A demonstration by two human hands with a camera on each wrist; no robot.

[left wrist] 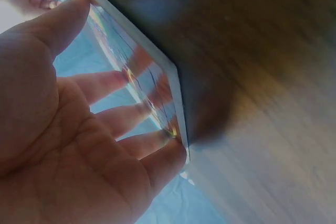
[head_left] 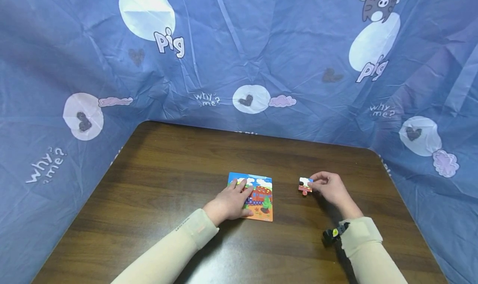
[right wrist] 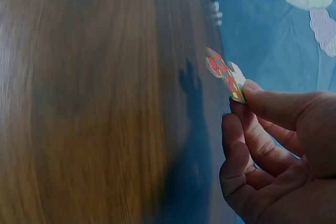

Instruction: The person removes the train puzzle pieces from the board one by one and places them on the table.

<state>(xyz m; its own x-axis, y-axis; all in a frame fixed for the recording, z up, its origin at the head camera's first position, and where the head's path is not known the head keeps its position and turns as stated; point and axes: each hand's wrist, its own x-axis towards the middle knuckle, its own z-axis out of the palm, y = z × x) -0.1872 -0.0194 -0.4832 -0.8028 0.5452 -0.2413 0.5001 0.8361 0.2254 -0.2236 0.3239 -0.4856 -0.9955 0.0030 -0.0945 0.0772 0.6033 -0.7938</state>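
Observation:
A small jigsaw puzzle (head_left: 266, 213) lies on the table, showing a red train, clouds, blue sky and orange ground. Spread over its left part, my left hand (head_left: 229, 203) touches it with the fingertips and thumb; that part is hidden in the head view. Close up in the left wrist view, the fingertips rest on the puzzle's glossy face (left wrist: 139, 69), where curved seams show. To the right of the puzzle, my right hand (head_left: 331, 188) pinches a red, white and blue puzzle piece (head_left: 305, 184) between thumb and fingers. This piece (right wrist: 224, 74) is off the table and tilted.
The brown wooden table (head_left: 168, 167) has rounded far corners. A blue printed cloth (head_left: 209, 68) hangs behind it and along both sides. A black strap with a small device (head_left: 333, 233) sits at the right wrist.

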